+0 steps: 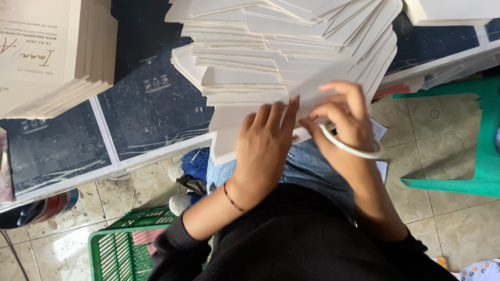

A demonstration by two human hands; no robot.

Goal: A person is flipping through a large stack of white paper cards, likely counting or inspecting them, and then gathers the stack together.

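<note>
Right at the edge of the dark tabletop (151,104) sits a big messy stack of cream cards (276,57), and both hands are working at its near end. Those cards are plain, off-white, fairly thick, and fanned out unevenly so their edges step over each other like a sloppy deck. Some corners poke out to the right, and the lower ones hang past the tabletop edge over the person's lap.

Left hand (265,145) lies flat against the lowest cards, fingers stretched out and pressed on the paper, a thin dark band on that wrist. Right hand (341,117) is curled, fingertips pinching the edge of one card that's lifted a bit from the pile. A white rubber band (351,148) loops around that hand near the wrist. So the hands are close together, almost touching, both on the same stack.

Up in the left corner there's a second pile of printed cards (47,57), cut off by the frame, so I can't tell how tall it is. Same with another pale stack at the top right, barely in view. Down below, a green plastic basket (117,247) is half hidden by the black sleeve, and its contents are hard to make out. A green plastic chair (469,140) is cropped on the right, standing on the tiled floor (448,218).
</note>
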